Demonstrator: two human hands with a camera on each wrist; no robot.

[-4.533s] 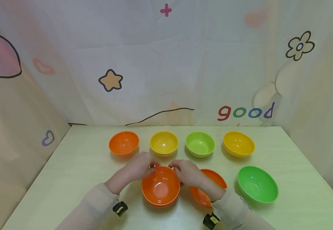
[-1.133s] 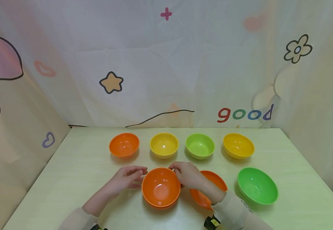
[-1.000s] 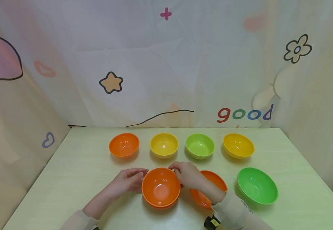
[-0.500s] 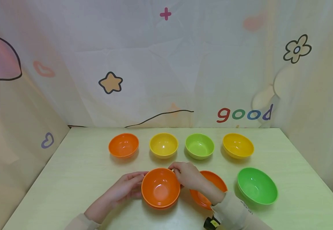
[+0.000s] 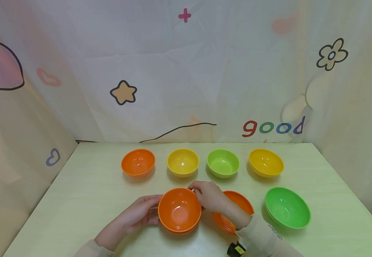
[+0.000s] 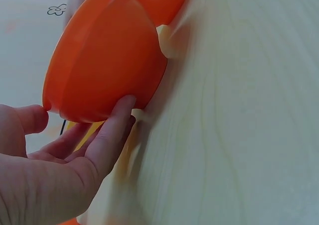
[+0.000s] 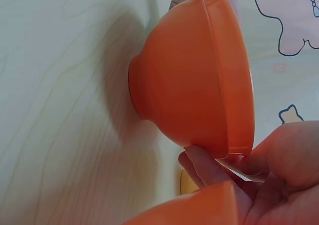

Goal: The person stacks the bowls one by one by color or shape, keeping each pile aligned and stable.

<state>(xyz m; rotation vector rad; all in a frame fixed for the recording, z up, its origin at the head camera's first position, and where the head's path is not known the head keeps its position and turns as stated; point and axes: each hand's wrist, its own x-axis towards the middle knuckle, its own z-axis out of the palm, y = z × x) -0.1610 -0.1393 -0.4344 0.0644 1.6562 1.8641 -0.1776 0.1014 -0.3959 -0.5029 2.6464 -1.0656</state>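
Two orange bowls (image 5: 179,210) sit nested at the front middle of the table, the upper rim standing just above the lower one. My left hand (image 5: 139,215) holds them at the left side. In the left wrist view its thumb (image 6: 35,119) is at the upper rim, while a finger (image 6: 117,128) lies against the lower bowl's wall. From the far right side my right hand (image 5: 210,195) grips the pair. The right wrist view shows that hand's thumb (image 7: 256,160) at the rim and its fingertips (image 7: 199,160) against the outer wall.
Another orange bowl (image 5: 242,201) lies partly under my right forearm, with a green bowl (image 5: 287,207) farther right. Along the back stand an orange bowl (image 5: 138,162), a yellow bowl (image 5: 182,162), a light green bowl (image 5: 222,163) and a second yellow bowl (image 5: 266,162). A printed curtain hangs behind.
Earlier my left hand left the far rim and came round to the left side. Over the last second it has closed in on the nested bowls. My right hand and the bowls stay put.
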